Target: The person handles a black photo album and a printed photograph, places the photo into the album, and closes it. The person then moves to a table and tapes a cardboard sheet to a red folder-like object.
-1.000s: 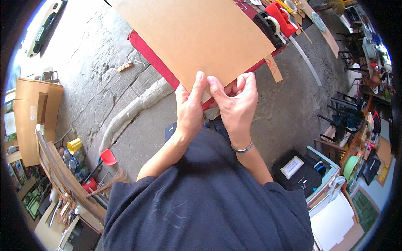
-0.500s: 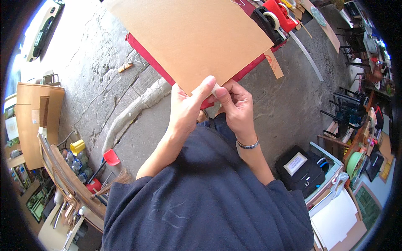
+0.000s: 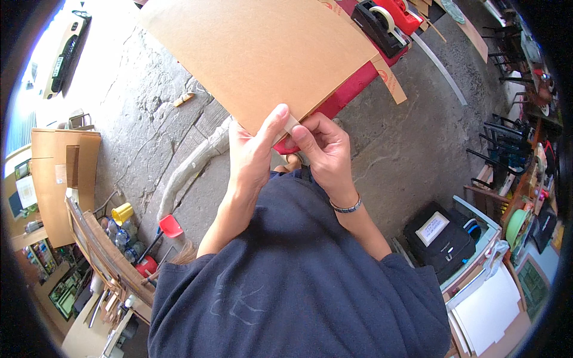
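Observation:
A large flat brown board (image 3: 262,53), perhaps cardboard, lies over a red-covered surface (image 3: 352,92). Its near corner points toward me. My left hand (image 3: 253,149) grips that corner, thumb pressed on top and fingers curled beneath. Between the two thumbs a short pale strip (image 3: 291,123), which looks like tape, sits at the corner. My right hand (image 3: 325,149), with a metal bracelet at the wrist, pinches the strip's other end between thumb and curled fingers. What lies under the corner is hidden by the hands.
Beyond the board's right side stand a black tape dispenser (image 3: 382,27) and a red one (image 3: 401,15). A printed brown strip (image 3: 389,80) juts over the edge. A black bag (image 3: 439,238) is at right. Cardboard (image 3: 62,179) and a red dustpan (image 3: 171,226) are at left.
Both hands and the board's near corner have shifted a little left in view. More of the pale strip shows between the thumbs. Both hands keep their hold.

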